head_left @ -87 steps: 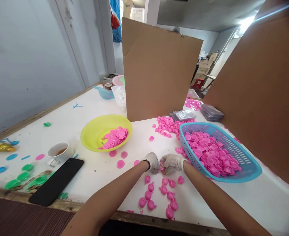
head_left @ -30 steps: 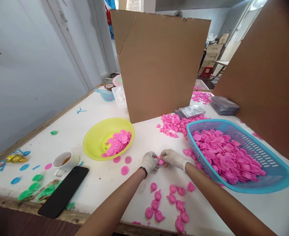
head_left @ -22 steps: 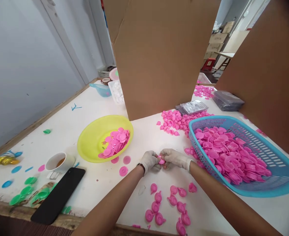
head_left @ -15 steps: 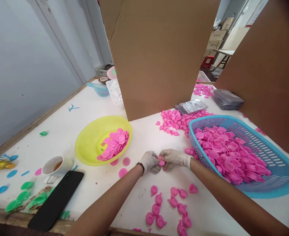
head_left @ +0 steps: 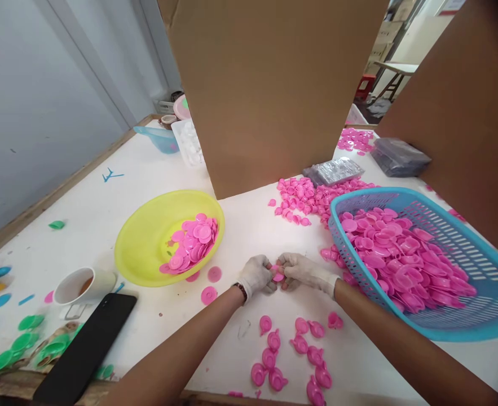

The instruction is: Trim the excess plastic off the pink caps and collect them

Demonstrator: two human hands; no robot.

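Observation:
Both of my hands wear white gloves and meet over the white table (head_left: 117, 197). My left hand (head_left: 255, 274) and my right hand (head_left: 300, 270) pinch one small pink plastic piece (head_left: 278, 276) between their fingertips. Several finished-looking pink pieces (head_left: 293, 355) lie in a cluster on the table just in front of my hands. A yellow bowl (head_left: 147, 242) with flat pink discs stands to the left. A blue basket (head_left: 477, 265) full of pink caps stands to the right.
Tall cardboard sheets (head_left: 269, 90) stand behind and at the right. A loose pile of pink caps (head_left: 303, 197) lies by the cardboard. A cup (head_left: 83, 285), a black phone (head_left: 83, 355) and green caps (head_left: 24, 332) sit at the front left edge.
My hands stay joined on the pink piece throughout. The camera has tilted down and nearer, so the table and bowl sit slightly differently in view.

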